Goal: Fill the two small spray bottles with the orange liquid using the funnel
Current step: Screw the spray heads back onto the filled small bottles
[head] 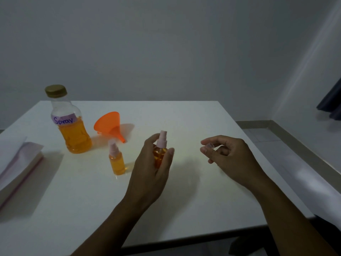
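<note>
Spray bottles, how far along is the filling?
Mostly done, it seems. Both small bottles hold orange liquid. The standing bottle has its sprayer on, the funnel lies on its side, and the big bottle is lidded. In hand: the left hand grips the second bottle and the right hand pinches a clear cap. Left: likely just capping it.

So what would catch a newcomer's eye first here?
The orange against the white table: a big capped bottle labelled Spray at back left, a funnel on its side beside it. In the middle, the left hand holds a filled small spray bottle, a second spray bottle stands just to its left, and the right hand pinches a tiny clear cap.
</note>
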`<move>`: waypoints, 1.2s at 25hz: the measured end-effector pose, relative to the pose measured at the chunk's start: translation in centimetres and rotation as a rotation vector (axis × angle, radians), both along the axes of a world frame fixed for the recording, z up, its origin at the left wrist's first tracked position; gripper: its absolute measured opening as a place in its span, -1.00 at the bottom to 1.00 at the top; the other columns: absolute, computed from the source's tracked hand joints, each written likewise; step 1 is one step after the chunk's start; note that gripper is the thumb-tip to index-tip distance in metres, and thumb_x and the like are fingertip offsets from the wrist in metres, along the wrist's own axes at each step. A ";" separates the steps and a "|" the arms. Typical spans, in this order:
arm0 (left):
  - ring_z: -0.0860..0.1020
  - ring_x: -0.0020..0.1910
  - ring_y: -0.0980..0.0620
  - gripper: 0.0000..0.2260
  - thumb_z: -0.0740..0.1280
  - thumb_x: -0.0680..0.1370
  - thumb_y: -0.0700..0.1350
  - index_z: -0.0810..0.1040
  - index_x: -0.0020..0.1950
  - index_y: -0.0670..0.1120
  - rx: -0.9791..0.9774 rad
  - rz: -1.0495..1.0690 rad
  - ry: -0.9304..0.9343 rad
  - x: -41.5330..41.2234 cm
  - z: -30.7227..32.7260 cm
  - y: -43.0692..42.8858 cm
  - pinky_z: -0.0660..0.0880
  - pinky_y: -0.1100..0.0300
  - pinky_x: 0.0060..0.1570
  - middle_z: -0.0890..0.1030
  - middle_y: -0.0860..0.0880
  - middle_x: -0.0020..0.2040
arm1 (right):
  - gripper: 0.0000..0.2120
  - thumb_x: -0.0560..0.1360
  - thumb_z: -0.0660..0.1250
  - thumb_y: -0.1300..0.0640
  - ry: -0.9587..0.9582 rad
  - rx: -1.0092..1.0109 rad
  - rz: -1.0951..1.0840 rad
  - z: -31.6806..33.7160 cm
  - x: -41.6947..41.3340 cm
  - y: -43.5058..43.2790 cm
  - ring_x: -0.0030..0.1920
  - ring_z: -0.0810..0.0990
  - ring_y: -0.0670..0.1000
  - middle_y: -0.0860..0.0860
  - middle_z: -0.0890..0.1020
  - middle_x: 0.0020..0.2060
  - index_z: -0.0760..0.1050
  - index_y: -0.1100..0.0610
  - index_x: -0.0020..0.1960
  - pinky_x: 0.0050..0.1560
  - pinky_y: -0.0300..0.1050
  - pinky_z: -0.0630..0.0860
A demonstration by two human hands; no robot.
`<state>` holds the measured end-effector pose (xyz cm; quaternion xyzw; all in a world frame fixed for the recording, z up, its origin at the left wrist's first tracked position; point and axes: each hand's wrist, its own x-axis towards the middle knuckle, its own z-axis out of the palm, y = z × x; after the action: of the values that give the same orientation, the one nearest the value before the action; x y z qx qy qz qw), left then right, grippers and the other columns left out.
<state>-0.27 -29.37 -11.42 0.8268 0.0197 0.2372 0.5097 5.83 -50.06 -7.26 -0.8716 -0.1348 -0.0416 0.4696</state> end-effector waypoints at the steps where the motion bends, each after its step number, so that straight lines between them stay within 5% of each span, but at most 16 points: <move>1: 0.59 0.00 0.11 -0.52 0.26 0.43 0.33 0.37 0.29 0.19 -0.035 0.001 0.024 0.1 0.1 0.1 0.60 0.15 -0.06 0.55 0.15 0.13 | -0.86 0.47 0.48 -0.01 -0.001 -0.002 0.000 0.0 0.0 0.0 -0.29 0.71 -0.09 -0.12 0.70 -0.18 0.66 -0.07 0.03 -0.16 -0.15 0.61; 4: 0.61 -0.12 0.06 -0.70 0.40 0.38 0.27 0.55 -0.01 0.13 -0.214 -0.011 0.057 0.3 0.8 0.3 0.63 0.05 -0.09 0.61 0.13 -0.11 | -0.86 0.47 0.48 -0.02 0.002 -0.006 0.003 0.0 0.1 0.0 -0.29 0.71 -0.10 -0.11 0.70 -0.18 0.66 -0.07 0.03 -0.18 -0.18 0.60; 7: 0.67 -0.27 -0.06 -0.72 0.40 0.46 0.12 0.52 -0.02 -0.07 -0.443 -0.094 0.083 0.1 1.6 0.2 0.65 -0.08 -0.19 0.64 -0.03 -0.25 | -0.86 0.47 0.48 -0.01 0.000 -0.005 0.002 0.0 0.1 -0.1 -0.30 0.71 -0.09 -0.11 0.70 -0.19 0.66 -0.07 0.03 -0.20 -0.20 0.57; 11: 0.63 -0.23 -0.05 -0.59 0.31 0.51 0.19 0.42 0.10 -0.14 -0.570 -0.192 0.162 0.2 1.7 0.5 0.61 0.01 -0.14 0.60 -0.09 -0.16 | -0.85 0.47 0.48 -0.02 0.003 -0.003 0.004 0.0 0.1 0.0 -0.30 0.71 -0.09 -0.11 0.70 -0.19 0.66 -0.07 0.04 -0.16 -0.20 0.58; 13: 0.58 0.04 -0.06 -0.56 0.30 0.45 0.11 0.34 0.26 -0.01 -0.732 -0.276 0.261 0.3 1.7 0.7 0.55 -0.11 0.10 0.53 -0.10 0.09 | -0.83 0.47 0.48 -0.02 -0.002 -0.007 0.007 -0.1 0.2 0.1 -0.29 0.71 -0.09 -0.12 0.70 -0.17 0.66 -0.05 0.05 -0.15 -0.21 0.58; 15: 0.47 0.28 0.03 -0.46 0.26 0.43 0.13 0.21 0.39 0.20 -0.601 -0.294 0.239 0.3 1.2 0.8 0.43 -0.12 0.28 0.40 0.11 0.37 | -0.83 0.47 0.48 -0.02 -0.001 -0.007 0.008 -0.1 0.2 0.0 -0.29 0.71 -0.10 -0.12 0.70 -0.16 0.66 -0.05 0.05 -0.16 -0.22 0.58; 18: 0.45 0.23 0.30 -0.40 0.29 0.44 0.22 0.17 0.45 0.28 -0.305 -0.205 0.067 0.2 1.5 0.6 0.47 0.08 0.16 0.32 0.49 0.29 | -0.84 0.47 0.48 -0.02 0.007 0.006 0.006 -0.1 0.1 -0.2 -0.29 0.71 -0.09 -0.11 0.70 -0.18 0.66 -0.05 0.04 -0.21 -0.24 0.53; 22: 0.64 0.02 0.00 -0.30 0.37 0.47 0.17 0.04 0.50 0.30 -0.217 -0.121 -0.015 0.2 1.1 0.7 0.65 0.03 -0.14 0.38 0.08 0.39 | -0.85 0.47 0.49 -0.01 0.012 0.017 0.005 -0.1 0.1 -0.1 -0.29 0.71 -0.08 -0.10 0.70 -0.18 0.67 -0.05 0.04 -0.21 -0.23 0.52; 24: 0.65 -0.09 0.08 -0.29 0.34 0.50 0.14 -0.03 0.51 0.31 -0.100 -0.077 -0.042 0.0 0.8 0.4 0.64 0.16 -0.17 0.49 0.10 0.24 | -0.85 0.47 0.49 -0.02 0.010 0.019 0.002 -0.1 0.1 -0.2 -0.29 0.72 -0.08 -0.10 0.70 -0.17 0.66 -0.06 0.03 -0.20 -0.22 0.53; 27: 0.55 0.13 0.14 -0.41 0.30 0.54 0.14 0.09 0.49 0.28 0.128 -0.001 -0.064 0.1 0.4 0.5 0.44 0.37 0.08 0.45 0.13 0.35 | -0.86 0.47 0.49 -0.02 0.013 0.023 -0.001 0.0 0.2 -0.2 -0.28 0.72 -0.08 -0.10 0.70 -0.18 0.67 -0.07 0.03 -0.22 -0.25 0.49; 30: 0.52 0.06 0.15 -0.48 0.29 0.52 0.08 0.22 0.46 0.18 0.297 0.069 -0.048 0.1 0.0 0.7 0.32 0.46 -0.06 0.51 0.07 0.31 | -0.85 0.47 0.49 -0.02 0.014 0.028 -0.003 0.0 0.2 -0.3 -0.28 0.72 -0.08 -0.10 0.70 -0.18 0.67 -0.07 0.03 -0.21 -0.24 0.50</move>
<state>-0.21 -28.71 -11.39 0.8859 0.0006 0.2748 0.3738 6.04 -50.38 -7.22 -0.8653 -0.1295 -0.0384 0.4827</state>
